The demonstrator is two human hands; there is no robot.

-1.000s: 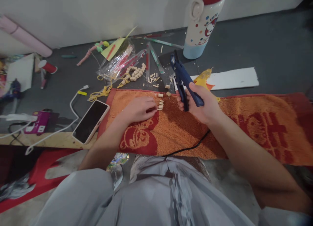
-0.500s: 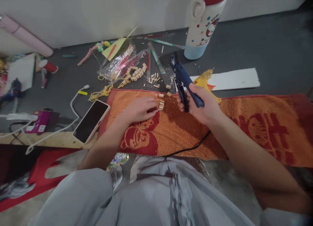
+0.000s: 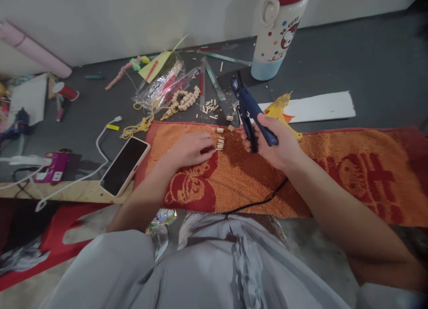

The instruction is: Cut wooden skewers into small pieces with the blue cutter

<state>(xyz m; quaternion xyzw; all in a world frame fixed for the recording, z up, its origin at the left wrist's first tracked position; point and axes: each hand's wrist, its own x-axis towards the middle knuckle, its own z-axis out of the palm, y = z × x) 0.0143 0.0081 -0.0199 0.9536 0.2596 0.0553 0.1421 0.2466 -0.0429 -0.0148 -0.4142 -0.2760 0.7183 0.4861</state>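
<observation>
My right hand [image 3: 279,142] is wrapped round the handles of a dark blue plier-like cutter [image 3: 252,101], whose head points up and left above the far towel edge. My left hand [image 3: 195,149] rests on the orange towel [image 3: 247,179], thumb and fingertips pinched at the end of a short wooden stick [image 3: 219,149]. That stick lies against a small row of cut wooden sticks [image 3: 220,141]. Beyond the row sit small glued-looking wooden blocks [image 3: 220,130]. More loose stick pieces [image 3: 210,106] lie scattered on the dark table.
A yellow glue gun [image 3: 280,110] lies by a white strip [image 3: 323,107], its dark cord crossing the towel. A tall bottle [image 3: 276,41] stands behind. Leftward are a chain of wooden pieces [image 3: 189,99] on yellow cord, plastic packets [image 3: 160,86], a phone [image 3: 125,166] and a white cable [image 3: 98,142].
</observation>
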